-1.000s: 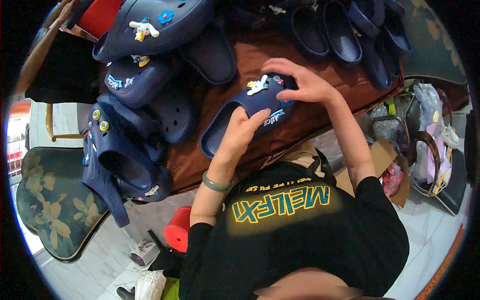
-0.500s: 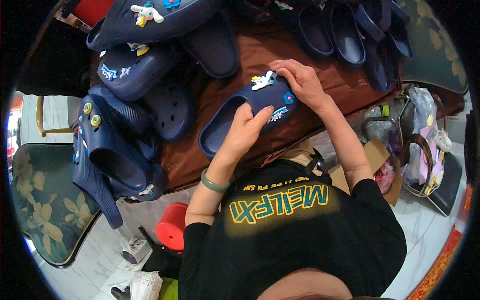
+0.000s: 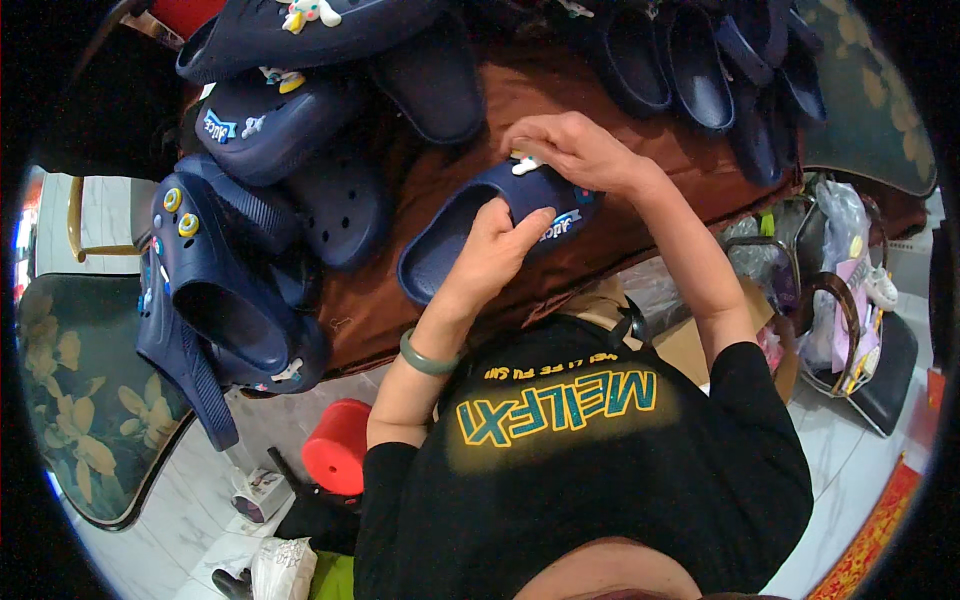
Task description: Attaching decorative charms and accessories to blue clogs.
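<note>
A dark blue clog [image 3: 430,256] lies tilted on the brown cloth in front of me, its opening facing my left. My left hand [image 3: 498,245] is closed round its upper, fingers reaching inside and thumb on top beside a blue-and-white lettered charm [image 3: 565,224]. Over the toe, my right hand [image 3: 580,150] bends its fingers onto a white long-eared shoe charm [image 3: 526,167], hiding part of it. A blue flower charm [image 3: 585,195] shows only partly beside that hand. The fingertips of my left hand are hidden within the clog.
Several decorated blue clogs [image 3: 240,305] are piled at the left on the brown cloth [image 3: 400,190]. More clogs [image 3: 700,75] lie at the far right. A red stool [image 3: 337,447] stands below left; a bag-laden chair [image 3: 850,330] and a cardboard box [image 3: 695,345] are at the right.
My right hand has shifted left along the toe and its fingers now cover much of the white charm and the flower charm. My left hand keeps its hold on the clog.
</note>
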The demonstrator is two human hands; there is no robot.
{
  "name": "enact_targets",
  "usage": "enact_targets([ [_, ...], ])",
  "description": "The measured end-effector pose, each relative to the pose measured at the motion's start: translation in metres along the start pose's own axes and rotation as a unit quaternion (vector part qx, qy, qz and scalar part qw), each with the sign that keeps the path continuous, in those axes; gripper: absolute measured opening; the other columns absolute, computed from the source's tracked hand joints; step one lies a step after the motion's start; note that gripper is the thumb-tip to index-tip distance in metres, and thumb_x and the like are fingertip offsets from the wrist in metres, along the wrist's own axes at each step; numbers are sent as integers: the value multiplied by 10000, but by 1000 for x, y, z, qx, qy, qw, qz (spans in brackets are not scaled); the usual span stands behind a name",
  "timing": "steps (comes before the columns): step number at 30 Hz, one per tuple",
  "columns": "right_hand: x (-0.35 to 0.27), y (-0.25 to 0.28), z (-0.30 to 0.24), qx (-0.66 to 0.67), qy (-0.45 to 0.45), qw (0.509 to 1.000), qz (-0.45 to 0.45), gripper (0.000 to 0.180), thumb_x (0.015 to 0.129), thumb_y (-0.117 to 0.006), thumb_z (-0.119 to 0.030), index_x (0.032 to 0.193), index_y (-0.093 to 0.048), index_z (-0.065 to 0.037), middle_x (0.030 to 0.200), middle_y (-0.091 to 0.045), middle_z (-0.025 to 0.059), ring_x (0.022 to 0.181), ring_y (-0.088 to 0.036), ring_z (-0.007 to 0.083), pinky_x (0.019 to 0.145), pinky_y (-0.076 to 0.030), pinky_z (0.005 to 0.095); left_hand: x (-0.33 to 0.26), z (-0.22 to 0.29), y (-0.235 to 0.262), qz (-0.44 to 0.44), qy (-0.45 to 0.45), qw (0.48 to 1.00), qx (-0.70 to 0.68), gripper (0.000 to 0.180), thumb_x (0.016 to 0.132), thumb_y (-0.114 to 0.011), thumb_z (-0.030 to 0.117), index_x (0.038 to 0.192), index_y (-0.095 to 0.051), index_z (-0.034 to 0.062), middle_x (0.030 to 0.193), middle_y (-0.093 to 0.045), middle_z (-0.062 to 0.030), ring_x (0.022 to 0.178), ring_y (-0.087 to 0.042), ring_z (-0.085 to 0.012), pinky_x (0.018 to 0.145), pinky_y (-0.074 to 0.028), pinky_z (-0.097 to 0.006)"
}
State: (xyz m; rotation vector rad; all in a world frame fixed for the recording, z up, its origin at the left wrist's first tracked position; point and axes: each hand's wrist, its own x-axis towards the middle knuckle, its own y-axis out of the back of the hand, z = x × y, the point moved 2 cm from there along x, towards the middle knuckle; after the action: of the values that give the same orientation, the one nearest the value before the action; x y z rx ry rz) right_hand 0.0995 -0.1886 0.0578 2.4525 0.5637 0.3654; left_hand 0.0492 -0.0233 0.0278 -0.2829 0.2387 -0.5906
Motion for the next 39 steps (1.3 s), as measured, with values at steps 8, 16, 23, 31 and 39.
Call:
enact_targets([
  [8,-11,-1,-10,-143,82,986,-27,269,955,-513,-240,1135,-568,-49,1160,-577,142,1113,-522,339,920,-417,449,0,-1,2,1,16,999,37,148,898,-600,117,960,-599,-17,828,-590,4,752,-519,-74,657,-442,-257],
  [16,21,-20,7,-168,-1,985,41,248,942,-532,-253,925,-629,-26,876,-641,180,857,-582,423,760,-455,461,-1,-8,4,3,31,998,59,144,913,-595,131,999,-639,24,891,-611,46,773,-527,-47,683,-434,-229],
  [23,-15,18,11,294,-175,887,311,241,907,-655,-291,795,-614,-82,699,-531,-64,605,-445,5,515,-346,189,-2,2,-3,-33,75,995,-59,233,896,-601,130,1097,-636,17,1008,-655,-9,899,-592,-101,814,-461,-251],
  [31,-99,-11,10,180,-195,922,283,293,899,-655,-144,1180,-653,-62,770,-571,-50,657,-516,43,620,-419,187,4,4,3,-25,117,991,-54,367,739,-650,40,1104,-625,22,1032,-656,-22,951,-591,-128,880,-446,-274],
  [39,-103,-32,6,-98,-67,959,259,380,807,-751,-213,1160,-669,-96,818,-697,137,702,-689,241,631,-526,294,3,1,4,-5,128,990,-66,386,730,-644,19,1115,-616,24,1038,-662,-28,970,-598,-136,887,-443,-277],
])
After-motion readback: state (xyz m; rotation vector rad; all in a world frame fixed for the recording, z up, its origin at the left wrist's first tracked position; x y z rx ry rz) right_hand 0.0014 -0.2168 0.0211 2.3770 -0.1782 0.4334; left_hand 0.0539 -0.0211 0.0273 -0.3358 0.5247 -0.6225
